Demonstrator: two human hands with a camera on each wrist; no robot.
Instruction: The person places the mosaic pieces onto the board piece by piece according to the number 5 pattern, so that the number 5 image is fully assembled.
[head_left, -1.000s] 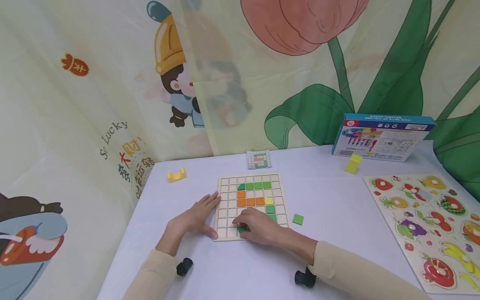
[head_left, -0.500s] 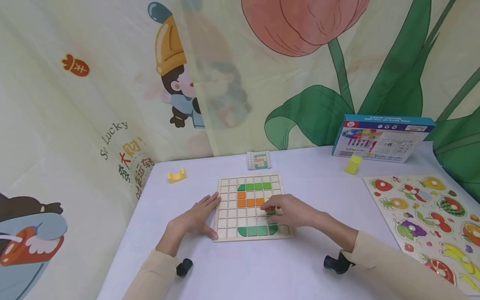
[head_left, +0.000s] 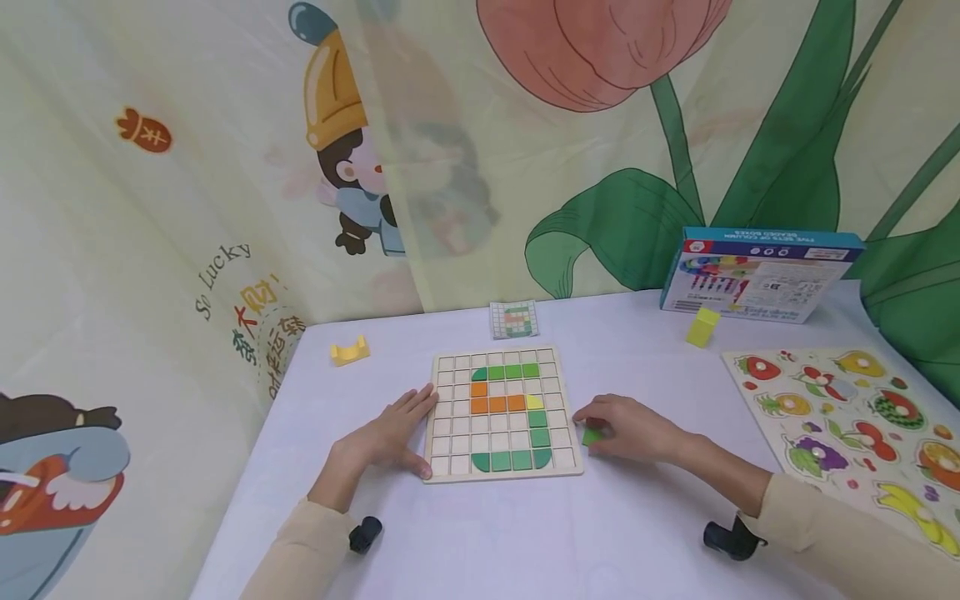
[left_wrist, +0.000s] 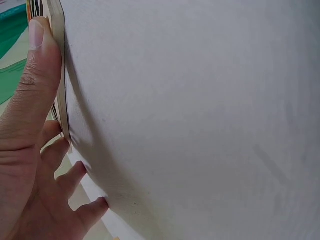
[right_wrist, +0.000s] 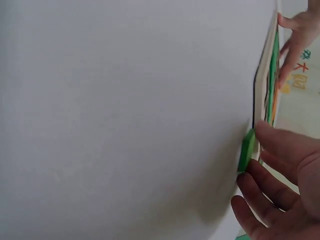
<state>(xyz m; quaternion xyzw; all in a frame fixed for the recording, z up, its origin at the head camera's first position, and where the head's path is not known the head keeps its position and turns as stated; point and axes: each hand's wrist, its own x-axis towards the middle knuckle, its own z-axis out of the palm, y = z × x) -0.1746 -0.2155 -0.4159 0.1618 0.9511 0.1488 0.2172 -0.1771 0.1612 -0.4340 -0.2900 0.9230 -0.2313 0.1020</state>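
Observation:
A wooden grid board (head_left: 453,425) lies on the table, with green, orange and yellow tiles set in some of its squares. Along its left edge rests my left hand (head_left: 392,432), fingers spread and thumb near the lower corner; the left wrist view shows the thumb (left_wrist: 35,75) against the board's side. Just right of the board, my right hand (head_left: 630,429) pinches a loose green square tile (head_left: 591,436) at table level. Up close, thumb and index finger sit at opposite edges of this tile (right_wrist: 246,150), the other fingers loosely bent.
A small printed pattern card (head_left: 514,320) lies behind the board. A yellow arch block (head_left: 349,352) stands back left, a yellow-green block (head_left: 702,327) back right before a cardboard box (head_left: 757,279). A fruit puzzle board (head_left: 817,417) covers the right side.
My right hand has left the board's lower row, passed over its right side and come to the loose green tile. The left hand stays put.

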